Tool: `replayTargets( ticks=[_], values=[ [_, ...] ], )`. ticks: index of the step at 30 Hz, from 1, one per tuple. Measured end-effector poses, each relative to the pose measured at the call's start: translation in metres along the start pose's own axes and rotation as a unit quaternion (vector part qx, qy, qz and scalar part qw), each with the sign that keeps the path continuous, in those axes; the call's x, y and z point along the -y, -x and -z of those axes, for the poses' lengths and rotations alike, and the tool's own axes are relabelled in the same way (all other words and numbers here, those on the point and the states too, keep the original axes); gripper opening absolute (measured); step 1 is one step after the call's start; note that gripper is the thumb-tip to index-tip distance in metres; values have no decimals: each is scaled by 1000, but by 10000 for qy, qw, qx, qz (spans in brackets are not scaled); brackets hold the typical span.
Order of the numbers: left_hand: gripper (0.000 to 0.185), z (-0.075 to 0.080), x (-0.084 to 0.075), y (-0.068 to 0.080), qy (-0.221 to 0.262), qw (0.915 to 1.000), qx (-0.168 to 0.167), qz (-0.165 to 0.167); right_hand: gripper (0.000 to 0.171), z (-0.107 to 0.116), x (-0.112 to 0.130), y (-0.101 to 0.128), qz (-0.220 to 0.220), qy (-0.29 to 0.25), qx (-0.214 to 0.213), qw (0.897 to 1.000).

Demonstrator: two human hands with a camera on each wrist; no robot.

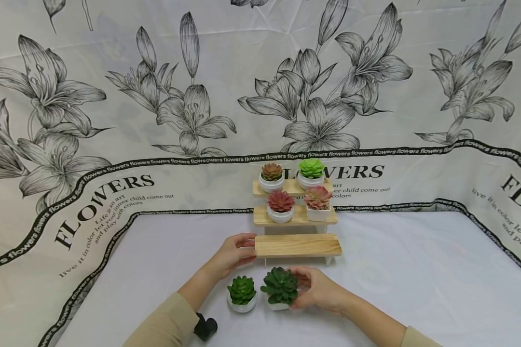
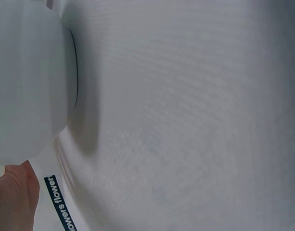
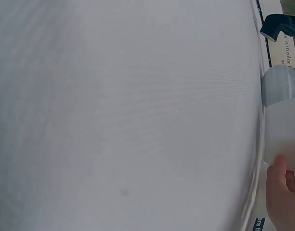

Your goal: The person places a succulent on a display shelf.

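The right hand (image 1: 319, 289) curls its fingers around the white pot of a dark green succulent (image 1: 280, 286), which stands on the surface (image 1: 417, 289) just in front of the wooden stand. The left hand (image 1: 234, 253) grips the left end of the lowest wooden shelf (image 1: 297, 245). A smaller green succulent (image 1: 241, 292) stands just beside the held one, on its left. Four potted succulents sit on the two upper shelves.

The dark green rosette succulent in a small white pot (image 1: 280, 288) is standing upright on the white tablecloth, right in front of the light wooden three-step shelf (image 1: 297, 245). The shelf's bottom step is bare, and that plank sits just behind the plant.
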State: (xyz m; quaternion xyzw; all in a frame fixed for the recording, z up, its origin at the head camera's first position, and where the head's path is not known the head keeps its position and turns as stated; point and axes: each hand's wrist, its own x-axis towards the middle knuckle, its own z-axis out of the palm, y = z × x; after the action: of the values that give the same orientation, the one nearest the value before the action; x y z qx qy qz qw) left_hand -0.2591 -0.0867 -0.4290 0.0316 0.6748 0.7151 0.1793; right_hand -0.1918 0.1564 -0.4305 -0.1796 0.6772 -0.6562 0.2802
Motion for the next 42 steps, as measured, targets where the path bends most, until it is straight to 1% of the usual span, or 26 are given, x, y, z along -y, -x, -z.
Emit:
replayTargets(
  ticks=[12,18,24,30,37,42],
  values=[
    [50,0,1,0,33,10000,19,-10,61,4,10,3,1,232,-203,9995],
    [50,0,0,0,21,10000,-18,45,61,6,16,3,87,227,-227,9994],
    [50,-1,-1,1,-9,10000,31,-23,61,9,20,5,40,120,-304,9995],
    [51,-1,-1,1,15,10000,5,12,65,11,25,6,111,318,-390,9987],
    [51,-1,0,0,35,10000,-8,45,69,14,33,7,25,304,-427,9986],
    [51,-1,-1,0,68,10000,-10,47,72,18,39,7,84,330,-514,9981]
  ],
)
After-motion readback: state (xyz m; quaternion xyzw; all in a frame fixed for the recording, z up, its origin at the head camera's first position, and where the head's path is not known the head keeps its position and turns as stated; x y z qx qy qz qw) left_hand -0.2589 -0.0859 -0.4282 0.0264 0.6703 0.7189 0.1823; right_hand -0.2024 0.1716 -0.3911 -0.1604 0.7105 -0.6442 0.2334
